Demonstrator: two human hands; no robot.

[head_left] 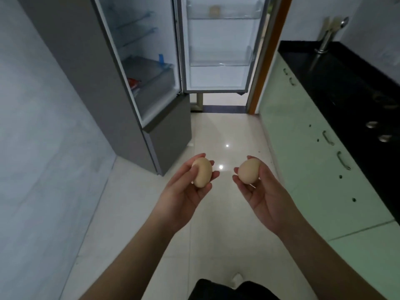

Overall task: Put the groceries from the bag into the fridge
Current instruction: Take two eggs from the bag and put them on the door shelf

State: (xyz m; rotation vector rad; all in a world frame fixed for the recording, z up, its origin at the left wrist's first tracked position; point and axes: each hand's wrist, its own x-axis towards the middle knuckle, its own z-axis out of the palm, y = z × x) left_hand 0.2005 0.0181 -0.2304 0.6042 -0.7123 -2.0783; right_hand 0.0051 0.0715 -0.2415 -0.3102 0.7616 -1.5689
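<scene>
Both hands are raised palm-up ahead of the person, each cradling one egg. Left hand (186,189) has its fingers and thumb curled round a pale tan egg (202,172), long axis roughly upright; right hand (263,191) grips a second egg (249,171) the same way, thumb side toward the centre. The two eggs sit near each other but apart, over pale floor tile. Fridge (121,68) stands ahead and to the left, still some way off, its upper door (218,50) swung fully open. Door racks look bare save for a small tan item (214,10) on the top rack, too blurred to identify. Inside the compartment the glass shelves (138,24) appear unloaded; a drawer (151,76) low down shows something red (134,82) beside it, identity unclear. The grocery bag is not in view, so what remains in it cannot be counted. A dark counter (346,72) over pale green cabinets (303,137) runs along the right. Judgement: task is underway but early, with at most a little stowed and two eggs in transit, yet to be placed. What remains is closing the gap to the fridge, setting both eggs somewhere they cannot roll, then returning for whatever the bag holds.
</scene>
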